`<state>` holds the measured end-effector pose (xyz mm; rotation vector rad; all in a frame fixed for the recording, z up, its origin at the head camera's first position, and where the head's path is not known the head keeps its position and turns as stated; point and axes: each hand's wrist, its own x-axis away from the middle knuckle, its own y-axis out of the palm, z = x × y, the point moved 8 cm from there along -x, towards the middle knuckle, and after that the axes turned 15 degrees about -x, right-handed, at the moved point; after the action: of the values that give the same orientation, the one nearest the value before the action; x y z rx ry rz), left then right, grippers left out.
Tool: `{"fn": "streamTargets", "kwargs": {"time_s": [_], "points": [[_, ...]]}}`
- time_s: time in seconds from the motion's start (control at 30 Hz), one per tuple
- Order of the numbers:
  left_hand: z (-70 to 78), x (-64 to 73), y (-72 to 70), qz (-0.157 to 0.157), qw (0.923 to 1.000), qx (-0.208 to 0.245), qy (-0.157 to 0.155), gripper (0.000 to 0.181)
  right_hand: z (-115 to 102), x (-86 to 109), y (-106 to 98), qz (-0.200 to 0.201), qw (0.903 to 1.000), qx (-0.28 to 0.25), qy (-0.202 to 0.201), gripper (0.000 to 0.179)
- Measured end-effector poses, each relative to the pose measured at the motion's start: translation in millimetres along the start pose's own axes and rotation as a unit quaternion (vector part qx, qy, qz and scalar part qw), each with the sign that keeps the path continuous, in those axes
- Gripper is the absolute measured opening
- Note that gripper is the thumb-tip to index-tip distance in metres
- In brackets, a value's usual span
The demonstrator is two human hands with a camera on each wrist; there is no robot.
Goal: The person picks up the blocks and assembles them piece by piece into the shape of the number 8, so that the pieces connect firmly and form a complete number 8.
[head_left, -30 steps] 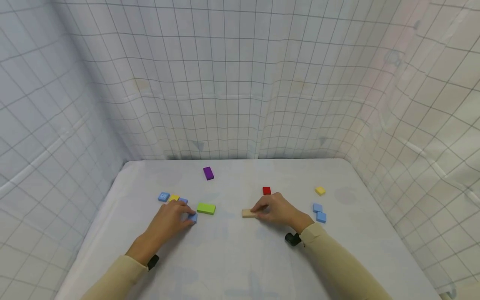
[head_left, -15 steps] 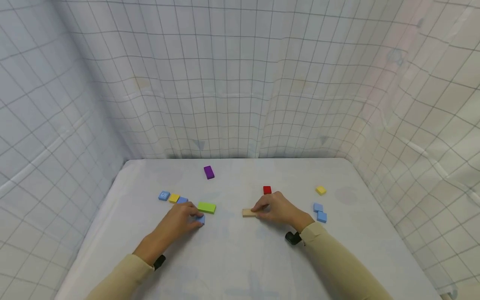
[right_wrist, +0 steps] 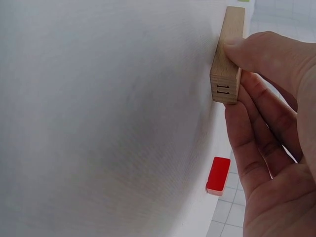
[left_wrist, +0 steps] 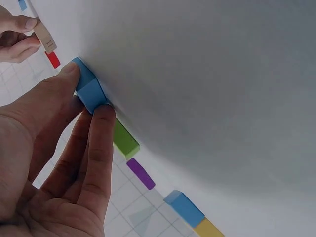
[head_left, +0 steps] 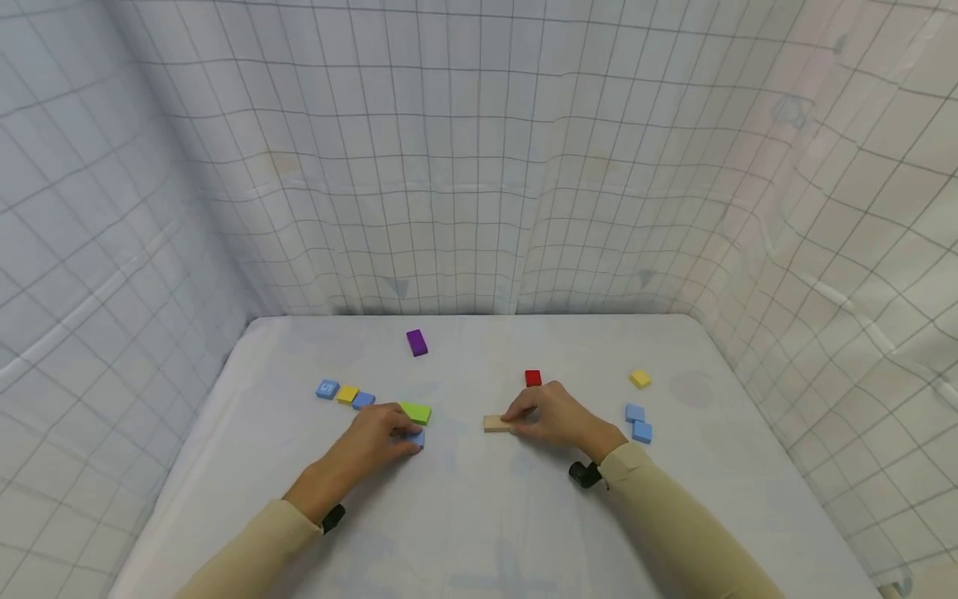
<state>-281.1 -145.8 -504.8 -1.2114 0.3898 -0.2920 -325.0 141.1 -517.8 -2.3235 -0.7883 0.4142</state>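
Between its thumb and fingers, my left hand (head_left: 372,441) pinches a small blue block (left_wrist: 91,88) low over the white table. Just beyond that hand lies a lime-green block (head_left: 417,413), partly covered by the fingers in the head view. My right hand (head_left: 557,418) holds a plain wooden block (right_wrist: 229,47) by its right end, thumb on one side and fingers on the other. The number 11 shows on the wooden block's end in the right wrist view. A red block (head_left: 533,378) lies just behind the right hand.
A purple block (head_left: 417,343) lies farther back. At left, a blue block (head_left: 327,389), a yellow block (head_left: 348,395) and another blue block (head_left: 363,401) form a row. At right are a yellow block (head_left: 639,379) and two blue blocks (head_left: 639,423). Gridded curtains (head_left: 479,166) surround the table.
My left hand has slid the blue block to the right, below the lime-green block, uncovering the row at left. The right hand stays in place on the wooden block.
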Motion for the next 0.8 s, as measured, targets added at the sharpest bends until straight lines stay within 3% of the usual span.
{"fn": "streamTargets", "kwargs": {"time_s": [0.13,0.23,0.37,0.43,0.47,0.63,0.7,0.8], "points": [[-12.4,-7.9,22.6,0.035,0.9980,0.022,0.048,0.027,-0.9,0.5,0.9,0.000,1.0000,-0.001,0.003,0.021],[-14.9,-13.5,34.1,0.029,0.9976,0.027,0.057,0.028,-0.9,1.0,1.8,0.000,1.0000,-0.002,0.002,0.020],[9.7,-14.0,20.5,-0.017,0.9996,0.010,0.019,0.028,0.1,1.3,2.1,0.001,1.0000,-0.003,0.000,0.020],[14.5,-14.8,19.7,-0.015,0.9997,0.004,0.020,0.026,-0.2,1.3,1.6,0.001,1.0000,-0.004,0.000,0.020],[23.0,-13.2,12.5,-0.018,0.9998,0.003,0.012,0.027,-0.8,1.2,1.3,0.000,1.0000,-0.005,0.001,0.020],[26.5,-16.3,13.4,0.015,0.9991,0.008,0.039,0.026,-4.6,0.2,-0.6,0.000,1.0000,-0.003,0.000,0.020],[16.8,-20.3,25.7,0.042,0.9963,0.014,0.073,0.026,-5.3,-0.2,-1.3,0.000,1.0000,-0.001,0.000,0.020],[18.2,-23.0,27.6,0.047,0.9958,0.019,0.076,0.026,-5.9,-0.6,-1.8,0.000,1.0000,-0.001,-0.002,0.019]]}}
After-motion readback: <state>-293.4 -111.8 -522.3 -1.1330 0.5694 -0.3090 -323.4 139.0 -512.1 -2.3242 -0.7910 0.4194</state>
